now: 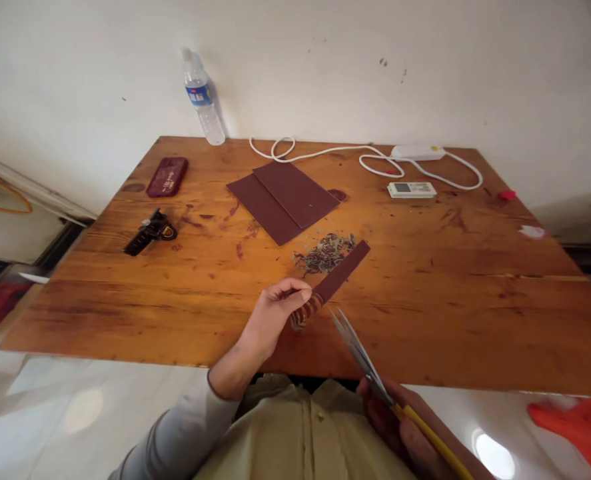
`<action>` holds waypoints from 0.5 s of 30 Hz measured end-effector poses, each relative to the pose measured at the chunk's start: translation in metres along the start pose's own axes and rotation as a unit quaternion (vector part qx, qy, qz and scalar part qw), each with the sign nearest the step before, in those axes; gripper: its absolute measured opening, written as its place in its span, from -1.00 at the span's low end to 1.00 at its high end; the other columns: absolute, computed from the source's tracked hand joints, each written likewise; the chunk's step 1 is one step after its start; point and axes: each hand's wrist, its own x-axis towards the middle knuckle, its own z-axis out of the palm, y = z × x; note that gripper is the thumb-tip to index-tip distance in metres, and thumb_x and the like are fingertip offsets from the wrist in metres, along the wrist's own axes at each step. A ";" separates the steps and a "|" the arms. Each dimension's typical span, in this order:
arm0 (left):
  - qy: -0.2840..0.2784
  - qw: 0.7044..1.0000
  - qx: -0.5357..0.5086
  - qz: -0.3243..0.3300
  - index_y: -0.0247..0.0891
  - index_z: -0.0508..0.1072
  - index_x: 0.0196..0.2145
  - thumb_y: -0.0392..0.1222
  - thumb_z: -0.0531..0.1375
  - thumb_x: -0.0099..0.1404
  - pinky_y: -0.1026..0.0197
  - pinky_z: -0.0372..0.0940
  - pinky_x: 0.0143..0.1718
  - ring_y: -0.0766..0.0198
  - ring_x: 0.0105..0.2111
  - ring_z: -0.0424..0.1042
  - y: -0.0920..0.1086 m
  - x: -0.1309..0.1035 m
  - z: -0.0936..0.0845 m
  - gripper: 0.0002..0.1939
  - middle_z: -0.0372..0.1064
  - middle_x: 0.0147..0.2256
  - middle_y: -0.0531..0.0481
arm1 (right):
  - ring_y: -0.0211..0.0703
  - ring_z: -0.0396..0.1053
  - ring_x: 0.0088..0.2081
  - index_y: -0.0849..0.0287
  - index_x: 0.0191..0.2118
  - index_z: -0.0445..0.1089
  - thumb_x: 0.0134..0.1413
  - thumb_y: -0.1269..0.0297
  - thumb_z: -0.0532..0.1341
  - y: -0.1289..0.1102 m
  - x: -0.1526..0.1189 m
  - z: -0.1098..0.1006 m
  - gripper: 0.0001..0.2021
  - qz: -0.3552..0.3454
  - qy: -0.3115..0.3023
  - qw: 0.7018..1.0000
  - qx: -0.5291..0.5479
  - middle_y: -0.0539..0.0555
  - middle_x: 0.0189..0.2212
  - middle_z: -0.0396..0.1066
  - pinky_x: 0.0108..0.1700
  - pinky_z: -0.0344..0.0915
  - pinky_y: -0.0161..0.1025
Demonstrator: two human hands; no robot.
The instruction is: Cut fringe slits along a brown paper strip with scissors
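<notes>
My left hand [271,312] pinches the near end of a dark maroon strip [342,270], whose lower part is cut into a curling fringe [307,309]. The strip slants up and to the right. In my right hand [400,420] is a pair of scissors [370,373] with yellow handles, blades slightly apart and tips just right of the strip without touching it. A heap of fine shreds [326,253] lies beside the strip's far part. Behind it, two flat maroon sheets [295,197] overlap on the wooden table [175,313].
At the back left a plastic bottle [202,100] leans near the wall. A maroon phone case [167,177] and a black hair clip [150,232] lie on the left. A white power strip [418,153] with looping cord and a white remote [412,190] lie at the back right.
</notes>
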 end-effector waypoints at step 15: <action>0.027 0.994 -0.107 -0.017 -0.27 0.58 -0.44 -0.07 0.48 0.00 0.26 0.29 -0.43 0.33 -0.53 0.39 -0.010 -0.025 0.036 -0.75 0.48 -0.53 0.05 | -0.20 -0.02 -0.51 0.12 -0.10 0.53 -0.02 -0.46 0.26 -0.012 0.003 -0.008 -0.31 -0.092 0.055 0.992 -0.069 -0.11 -0.55 0.10 -0.46 -0.06 -0.24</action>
